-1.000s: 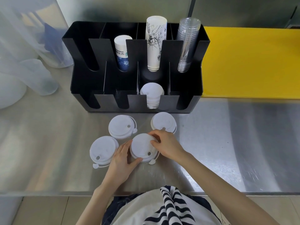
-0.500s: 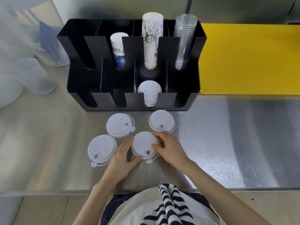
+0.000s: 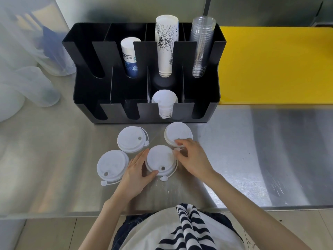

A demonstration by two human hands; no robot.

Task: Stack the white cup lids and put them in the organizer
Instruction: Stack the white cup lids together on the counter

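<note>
Four white cup lids lie on the steel counter in front of the black organizer (image 3: 86, 98). My left hand (image 3: 136, 172) grips the left side of the near centre lid (image 3: 160, 160), thumb at its front rim. My right hand (image 3: 193, 158) reaches past it, and its fingertips pinch the near edge of the far right lid (image 3: 177, 132), which still rests on the counter. The far left lid (image 3: 131, 138) and the near left lid (image 3: 111, 165) lie untouched. A stack of white lids (image 3: 164, 99) stands in the organizer's front row, third slot from the left.
The organizer's back row holds a blue-and-white cup stack (image 3: 128, 56), a printed paper cup stack (image 3: 166, 44) and clear plastic cups (image 3: 202, 44). A yellow board (image 3: 275, 65) lies to its right. Translucent plastic containers (image 3: 32, 83) stand at the left.
My right hand has left the near centre lid and moved up to the edge of the far right lid. My left hand has stayed on the centre lid.
</note>
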